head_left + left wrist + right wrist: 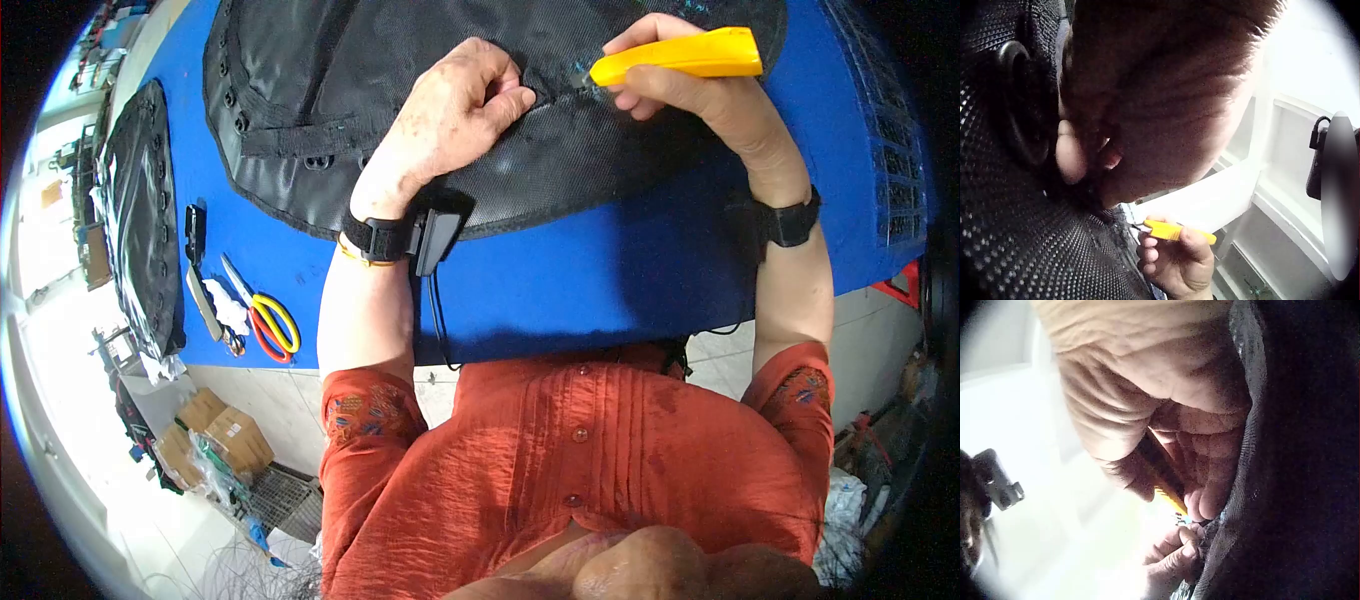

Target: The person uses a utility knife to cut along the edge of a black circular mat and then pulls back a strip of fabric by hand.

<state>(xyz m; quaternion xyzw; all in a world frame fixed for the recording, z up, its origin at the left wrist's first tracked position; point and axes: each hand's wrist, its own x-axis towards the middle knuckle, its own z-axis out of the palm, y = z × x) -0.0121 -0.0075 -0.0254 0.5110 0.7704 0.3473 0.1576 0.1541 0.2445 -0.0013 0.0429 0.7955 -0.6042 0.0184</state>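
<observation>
Black mesh fabric [400, 60] with a seam lies across the table. The left hand [455, 110] pinches the fabric at the seam between thumb and curled fingers; in the left wrist view the same hand [1147, 100] is close to the mesh [1035, 231]. A yellow-handled tool [690, 55] is gripped by the right hand [700, 95], its small metal tip at the seam, a little right of the left hand. In the right wrist view, the right hand [1154, 394] curls round the yellow tool [1171, 501], with its tip partly hidden by fingers.
Scissors with red and yellow handles [272, 325], a blade-like tool [203, 303] and a black object [195, 232] lie on the blue table [560, 290] at left. Another black piece [140, 220] lies at the far left edge. Cardboard boxes [225, 435] stand on the floor.
</observation>
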